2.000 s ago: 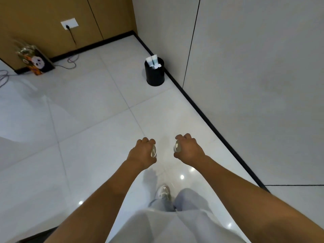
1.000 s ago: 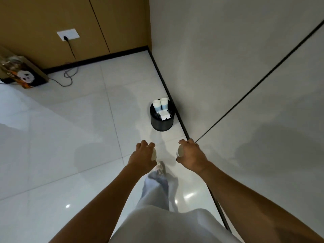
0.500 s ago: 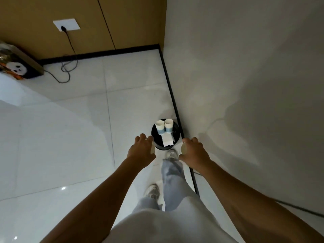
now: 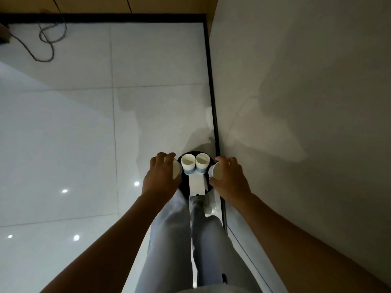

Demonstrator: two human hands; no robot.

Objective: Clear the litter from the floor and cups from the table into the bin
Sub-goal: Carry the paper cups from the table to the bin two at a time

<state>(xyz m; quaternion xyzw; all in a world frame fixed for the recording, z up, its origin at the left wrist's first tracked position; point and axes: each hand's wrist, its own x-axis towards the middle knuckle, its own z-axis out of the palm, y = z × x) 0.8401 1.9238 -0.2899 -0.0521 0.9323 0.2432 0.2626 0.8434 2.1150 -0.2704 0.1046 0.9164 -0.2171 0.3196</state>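
A round black bin (image 4: 183,187) stands on the floor against the wall, directly below my hands. Inside it two white paper cups with blue bands (image 4: 188,164) stand side by side above a white piece of paper (image 4: 197,185). My left hand (image 4: 161,176) grips a white paper cup (image 4: 176,168) at the bin's left rim. My right hand (image 4: 229,179) grips another white cup (image 4: 215,172) at the right rim. Both held cups lie on their sides with their mouths facing inward.
A grey wall (image 4: 296,102) with a black skirting strip (image 4: 212,92) runs along the right side. A dark cable (image 4: 45,39) lies coiled on the white tiled floor at the far left. My legs and a shoe (image 4: 200,205) are just behind the bin.
I have walked up to the bin, which moved from far ahead to right under my hands. Both hands still hold their cups and now flank the bin's rim.
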